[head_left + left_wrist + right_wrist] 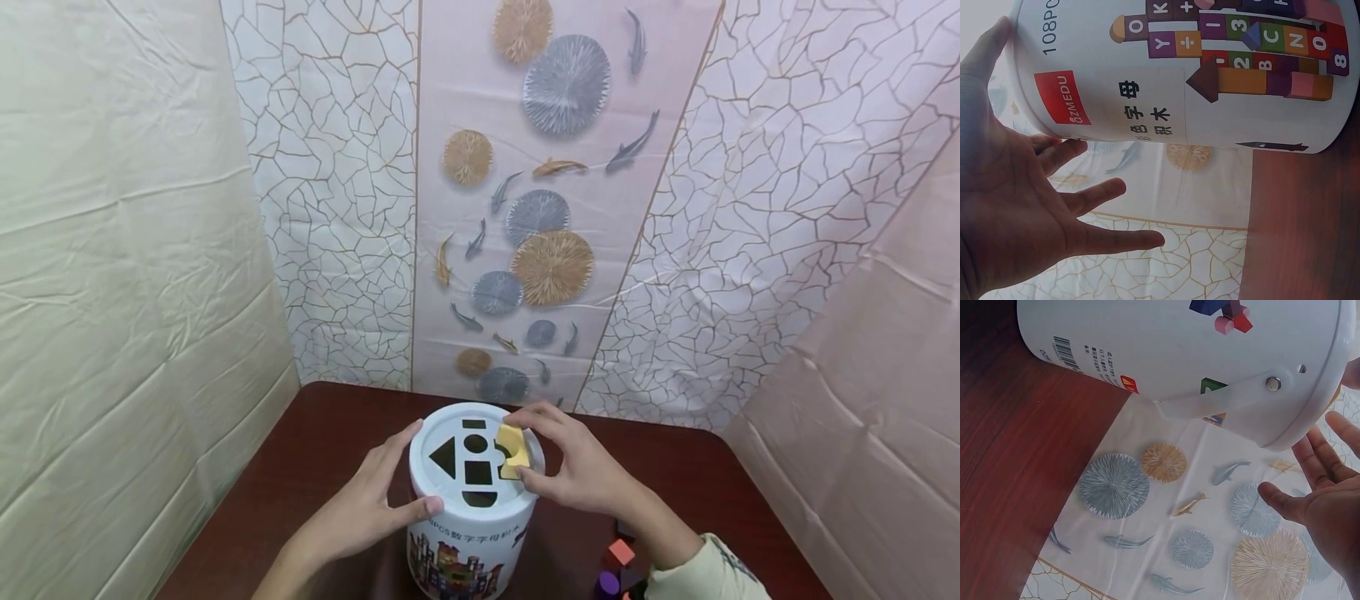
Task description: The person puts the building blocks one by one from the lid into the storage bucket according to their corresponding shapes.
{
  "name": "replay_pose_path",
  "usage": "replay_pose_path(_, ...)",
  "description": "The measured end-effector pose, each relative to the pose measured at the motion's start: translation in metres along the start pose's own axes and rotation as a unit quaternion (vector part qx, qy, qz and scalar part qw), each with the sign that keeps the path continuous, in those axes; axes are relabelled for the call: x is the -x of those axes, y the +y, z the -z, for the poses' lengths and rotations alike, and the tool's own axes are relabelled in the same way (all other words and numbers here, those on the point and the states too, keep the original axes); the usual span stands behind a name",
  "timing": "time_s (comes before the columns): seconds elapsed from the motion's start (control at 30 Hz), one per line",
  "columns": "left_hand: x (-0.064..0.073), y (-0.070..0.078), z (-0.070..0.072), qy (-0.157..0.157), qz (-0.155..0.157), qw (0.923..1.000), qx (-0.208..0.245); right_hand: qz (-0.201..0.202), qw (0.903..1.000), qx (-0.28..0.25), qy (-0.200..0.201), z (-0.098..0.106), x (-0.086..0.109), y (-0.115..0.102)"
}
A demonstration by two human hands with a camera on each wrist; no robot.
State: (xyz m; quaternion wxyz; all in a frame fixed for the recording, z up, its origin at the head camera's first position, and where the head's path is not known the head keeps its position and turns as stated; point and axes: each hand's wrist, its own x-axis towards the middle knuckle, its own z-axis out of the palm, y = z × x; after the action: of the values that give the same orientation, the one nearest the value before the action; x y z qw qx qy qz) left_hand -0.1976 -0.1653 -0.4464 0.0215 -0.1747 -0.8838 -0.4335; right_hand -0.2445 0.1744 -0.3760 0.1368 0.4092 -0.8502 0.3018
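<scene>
A white bucket [457,550] with printed block pictures stands upright on the table. Its white lid [450,417] has several shaped holes, among them a triangle, a circle and a square. Between thumb and index finger my right hand [577,462] pinches a yellow arch-shaped block [513,437] over the lid's right-hand hole. Whether the block has entered the hole I cannot tell. My left hand [363,504] rests against the lid's left edge, thumb in front and index finger behind. In the left wrist view that left hand [1022,194] has its other fingers spread out straight.
On the dark red table [330,442], a red-orange cube [620,552] and a purple cylinder [607,585] lie near the right sleeve, partly hidden with darker blocks. The bucket's white handle [1210,403] hangs along its side. Patterned cloth [337,208] hangs behind the table.
</scene>
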Motion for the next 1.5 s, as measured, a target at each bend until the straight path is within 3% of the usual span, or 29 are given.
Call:
replay_pose_path(0.37,0.001,0.002,0.0,0.005,-0.01,0.9999,0.0,-0.023,0.9993,0.026,-0.011,0.002,0.006,-0.003)
replay_pose_path(0.77,0.001,-0.001,0.0,0.008,-0.013,0.9999,-0.003,-0.003,0.9983,0.058,0.009,0.011,0.017,0.003)
replay_pose_path(1.27,0.003,-0.001,0.0,0.006,-0.011,0.9999,-0.002,-0.039,0.9956,0.081,0.027,0.021,0.047,0.013)
replay_pose_path(1.5,-0.001,-0.001,0.0,0.003,-0.009,1.0,-0.002,-0.035,0.9938,0.097,0.041,0.029,0.058,0.021)
